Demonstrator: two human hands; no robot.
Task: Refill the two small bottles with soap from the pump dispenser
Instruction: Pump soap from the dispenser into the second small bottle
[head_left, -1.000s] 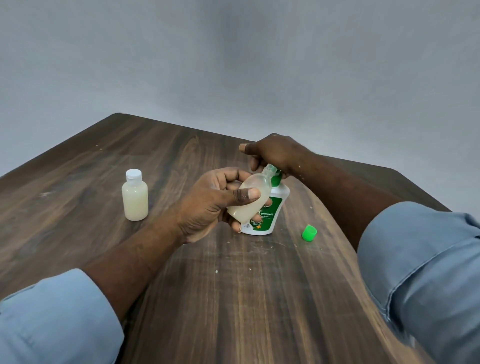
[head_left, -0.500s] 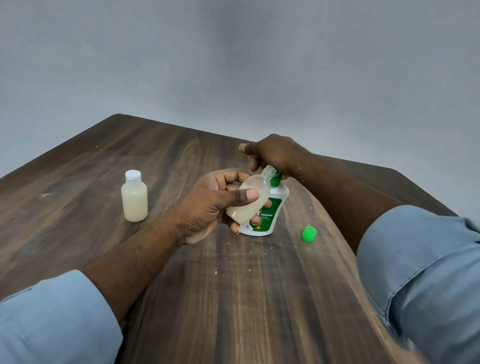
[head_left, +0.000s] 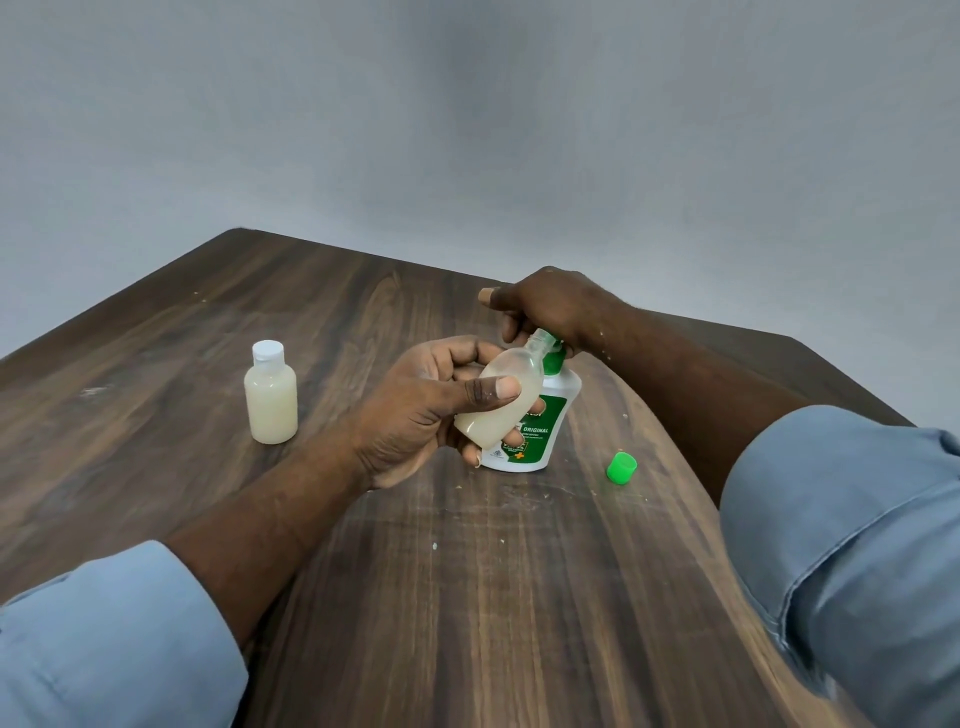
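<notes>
Grips tilted small bottle (head_left: 500, 404) with left hand (head_left: 415, 410) fingers at pump dispenser (head_left: 549, 418) spout; clasps pump with right hand (head_left: 550, 306) fingers.

The open bottle (head_left: 498, 402), clear plastic and part full of pale cream soap, is held tilted above the desk (head_left: 467, 597), its bare neck at the green pump of the dispenser (head_left: 545, 431). The dispenser, white with a green label, stands upright mid-desk. The capped bottle (head_left: 270, 400), nearly full and white-topped, stands upright well to the left. A green cap (head_left: 621, 467) lies near the dispenser's right.
</notes>
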